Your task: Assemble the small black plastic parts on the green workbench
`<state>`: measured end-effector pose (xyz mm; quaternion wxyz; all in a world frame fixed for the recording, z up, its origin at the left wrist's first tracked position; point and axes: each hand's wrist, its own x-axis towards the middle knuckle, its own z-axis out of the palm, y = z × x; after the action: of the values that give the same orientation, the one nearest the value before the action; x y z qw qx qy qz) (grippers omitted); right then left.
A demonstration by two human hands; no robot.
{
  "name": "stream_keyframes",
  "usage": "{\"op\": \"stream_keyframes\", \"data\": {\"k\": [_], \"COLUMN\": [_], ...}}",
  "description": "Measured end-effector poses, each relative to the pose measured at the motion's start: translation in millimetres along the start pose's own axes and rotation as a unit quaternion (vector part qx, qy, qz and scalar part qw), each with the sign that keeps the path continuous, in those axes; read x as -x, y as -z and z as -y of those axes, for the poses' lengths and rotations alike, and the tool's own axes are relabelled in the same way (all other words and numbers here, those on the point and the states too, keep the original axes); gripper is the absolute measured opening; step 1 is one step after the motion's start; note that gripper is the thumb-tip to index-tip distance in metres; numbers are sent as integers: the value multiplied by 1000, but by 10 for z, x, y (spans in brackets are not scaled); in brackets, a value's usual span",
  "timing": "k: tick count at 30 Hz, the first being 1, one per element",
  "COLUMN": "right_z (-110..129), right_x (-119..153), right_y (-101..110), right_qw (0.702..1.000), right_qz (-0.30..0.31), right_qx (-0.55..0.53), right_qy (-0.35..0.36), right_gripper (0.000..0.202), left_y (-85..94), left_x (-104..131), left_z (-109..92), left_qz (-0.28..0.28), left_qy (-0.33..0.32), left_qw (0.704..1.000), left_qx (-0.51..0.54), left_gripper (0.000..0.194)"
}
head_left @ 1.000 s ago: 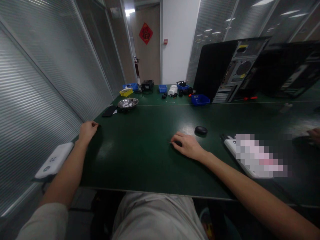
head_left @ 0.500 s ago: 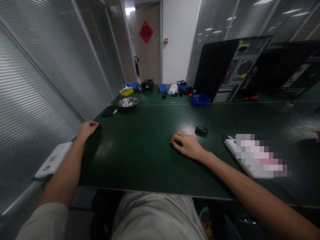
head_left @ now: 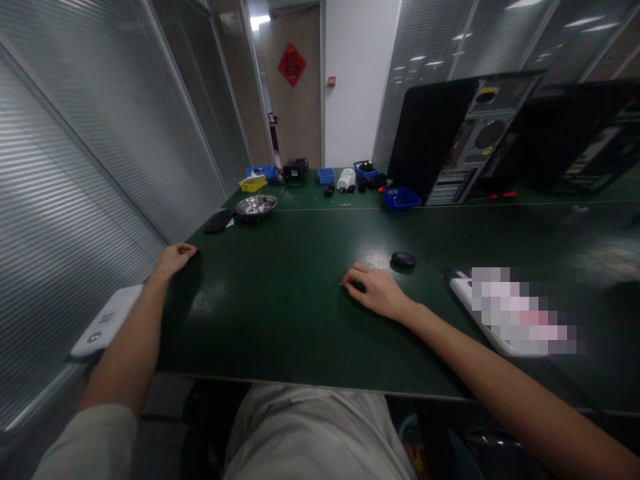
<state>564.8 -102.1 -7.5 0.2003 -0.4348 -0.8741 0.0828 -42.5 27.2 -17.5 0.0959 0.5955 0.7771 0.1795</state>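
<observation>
Pinching a thin metallic pin over a green table

The right hand [head_left: 375, 290] sits low at the middle of the table [head_left: 270, 307], thumb and forefinger pressed together on the thin metallic pin [head_left: 339, 285], whose end pokes out to the left of the fingertips. Just beyond this hand, to its right, lies a black computer mouse [head_left: 403, 260]. The left hand [head_left: 173, 259] is near the table's left edge, its fingers drawn in; I cannot tell whether they grip anything. A white device [head_left: 106, 321] lies beside the left forearm, partly hidden by it.

Farther back on the left, a round metal dish [head_left: 256, 208] holds small pieces, with a flat black object [head_left: 219, 222] just beside it. Behind the dish is a yellow tray [head_left: 253, 185]. Over to the right, a dark blue bin [head_left: 401, 199] stands in front of a computer tower [head_left: 463, 143], and a white-edged slab [head_left: 480, 320], mostly blurred out, lies near the right forearm
</observation>
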Motion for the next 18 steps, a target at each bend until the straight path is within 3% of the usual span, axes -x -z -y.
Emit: {"op": "stream_keyframes", "data": {"k": [4, 18], "right_z": [-4, 8], "right_x": [-4, -8], "right_y": [-6, 9], "right_qw": [1000, 1000], "right_qz": [1, 8], "right_qx": [-1, 1], "right_qy": [0, 0], "right_gripper": [16, 15], "left_y": [4, 18], "left_x": [13, 91], "left_z": [-46, -173], "left_qz": [-19, -30], "left_qy": [42, 73], "left_qw": [999, 996], "left_qx": [1, 38], "left_gripper": [32, 32]}}
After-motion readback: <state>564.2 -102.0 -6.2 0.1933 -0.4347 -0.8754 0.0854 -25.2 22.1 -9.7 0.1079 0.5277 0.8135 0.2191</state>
